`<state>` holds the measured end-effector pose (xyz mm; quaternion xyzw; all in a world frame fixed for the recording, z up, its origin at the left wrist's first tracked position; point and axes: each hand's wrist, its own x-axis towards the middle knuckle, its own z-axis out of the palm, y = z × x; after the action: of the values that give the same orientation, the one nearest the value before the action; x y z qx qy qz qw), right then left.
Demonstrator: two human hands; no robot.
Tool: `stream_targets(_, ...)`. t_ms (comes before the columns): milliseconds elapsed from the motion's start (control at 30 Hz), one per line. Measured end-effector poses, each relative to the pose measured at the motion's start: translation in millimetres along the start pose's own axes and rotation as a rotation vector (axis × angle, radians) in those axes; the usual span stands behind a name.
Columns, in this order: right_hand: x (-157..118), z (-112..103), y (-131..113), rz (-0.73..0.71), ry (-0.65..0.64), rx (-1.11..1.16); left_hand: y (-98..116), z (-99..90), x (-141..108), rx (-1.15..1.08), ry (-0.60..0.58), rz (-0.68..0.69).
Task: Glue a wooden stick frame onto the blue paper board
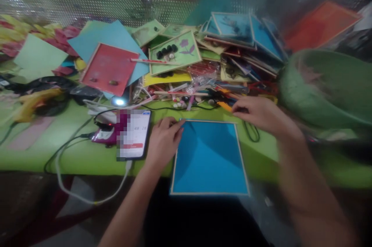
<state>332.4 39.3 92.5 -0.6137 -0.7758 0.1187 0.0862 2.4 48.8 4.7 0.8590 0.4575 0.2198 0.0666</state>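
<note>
A blue square sheet edged with thin pale strips lies at the front of the green table, its near edge reaching past the table's rim. My left hand rests at its upper left corner, with thumb and forefinger pinched on that corner. Beyond the upper right corner, my right hand is raised with its fingers curled together near orange-handled scissors. Whether anything is between those fingers is too blurred to tell.
Left of my left hand lie a phone, a purple device and cables. Framed coloured cards pile up behind. A green basin stands at right, a yellow glue gun at far left.
</note>
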Motion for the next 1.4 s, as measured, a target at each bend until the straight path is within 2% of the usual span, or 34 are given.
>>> stream_targets(133,3.6,5.9,0.1,0.006,-0.191,-0.09,0.2,0.4,-0.5,-0.017,0.001,-0.012)
stream_targets(233,3.9,12.1,0.8,0.004,-0.243,-0.12,1.1,0.2,-1.3,-0.04,-0.01,-0.033)
stream_targets(567,3.1,30.0,16.4,-0.009,-0.2,-0.151,4.8,-2.3,-1.4,-0.118,0.014,-0.146)
stream_targets(767,2.8,28.6,16.7,-0.058,-0.179,-0.137,3.5,-2.4,0.2,-0.109,0.007,-0.159)
stream_targets(867,3.0,20.4,12.9,-0.04,-0.159,-0.125,12.6,-8.8,4.4,-0.1,0.045,-0.14)
stream_targets(933,2.4,12.9,8.7,-0.022,-0.1,-0.108,24.9,-16.6,12.6,-0.113,0.054,-0.09)
stream_targets(1033,1.3,3.5,2.4,-0.017,-0.032,-0.066,43.1,-30.2,36.1,-0.146,-0.008,0.033)
stream_targets(1100,0.7,0.8,0.7,-0.023,-0.032,-0.042,46.7,-37.2,56.5,-0.183,-0.065,0.079)
stream_targets(1233,0.7,4.2,6.1,-0.014,-0.073,-0.047,25.9,-39.5,85.6,-0.265,-0.03,-0.076)
stream_targets(1300,1.2,8.5,10.4,-0.033,-0.101,-0.047,10.4,-34.9,87.1,-0.299,-0.038,-0.147)
stream_targets(1400,1.9,14.4,13.8,-0.074,-0.094,-0.042,-4.2,-25.1,79.1,-0.301,-0.069,-0.181)
